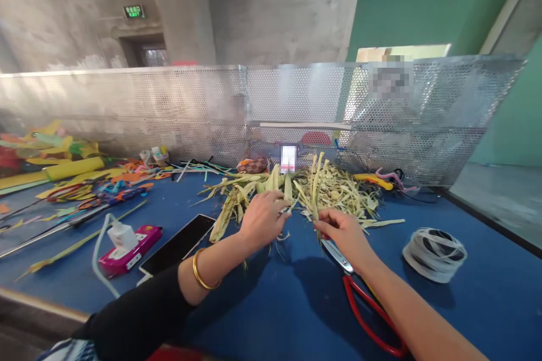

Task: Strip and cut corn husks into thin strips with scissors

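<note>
My left hand [265, 217], with a gold bangle on the wrist, reaches over a pile of dried corn husks [228, 211]. Its fingers are bent and apart, near some pale husk leaves [273, 179]; I see nothing gripped in them. Thumb and fingers of my right hand [341, 231] pinch the lower end of an upright husk strip [315, 192]. Beneath that hand lies a pair of scissors [348, 279] with red handles, its blades pointing away from me. Behind it spreads a heap of shredded husk [345, 186].
At right sits a roll of white twine [434, 254]. A dark phone [178, 245] and a magenta power strip [129, 251] with a white plug lie at left. Coloured scraps [76, 163] cover the far left. A perforated metal screen [169, 113] borders the back of the blue table [275, 304].
</note>
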`<move>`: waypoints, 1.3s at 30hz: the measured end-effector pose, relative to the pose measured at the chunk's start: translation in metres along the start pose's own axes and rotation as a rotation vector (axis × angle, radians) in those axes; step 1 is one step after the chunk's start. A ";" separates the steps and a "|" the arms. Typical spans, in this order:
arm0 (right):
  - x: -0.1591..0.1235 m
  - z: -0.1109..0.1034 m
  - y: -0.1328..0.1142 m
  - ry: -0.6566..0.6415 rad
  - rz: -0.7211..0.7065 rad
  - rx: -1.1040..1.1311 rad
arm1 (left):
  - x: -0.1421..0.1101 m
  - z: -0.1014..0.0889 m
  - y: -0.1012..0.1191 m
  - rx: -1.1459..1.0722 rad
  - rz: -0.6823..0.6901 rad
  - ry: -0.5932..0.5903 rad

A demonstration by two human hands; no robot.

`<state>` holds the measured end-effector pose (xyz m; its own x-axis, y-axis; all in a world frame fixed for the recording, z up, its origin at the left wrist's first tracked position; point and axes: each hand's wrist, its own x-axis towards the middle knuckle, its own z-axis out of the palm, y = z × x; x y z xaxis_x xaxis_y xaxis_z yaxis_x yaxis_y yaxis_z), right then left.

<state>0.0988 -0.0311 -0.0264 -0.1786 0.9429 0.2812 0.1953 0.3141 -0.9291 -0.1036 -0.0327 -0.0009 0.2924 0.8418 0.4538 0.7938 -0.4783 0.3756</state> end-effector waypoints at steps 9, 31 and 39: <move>-0.009 0.013 -0.003 -0.106 -0.016 -0.061 | -0.009 0.036 0.031 -1.291 -0.631 -0.107; -0.013 0.013 -0.007 0.142 -0.076 -0.033 | -0.019 0.045 0.027 -0.975 -0.380 -0.255; -0.013 0.013 -0.009 0.186 -0.095 0.028 | -0.018 0.044 0.027 -1.227 -0.513 -0.402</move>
<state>0.0873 -0.0477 -0.0249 -0.0129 0.9143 0.4049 0.1583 0.4017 -0.9020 -0.0642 -0.0495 -0.0340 0.4119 0.9017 -0.1314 -0.0517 0.1670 0.9846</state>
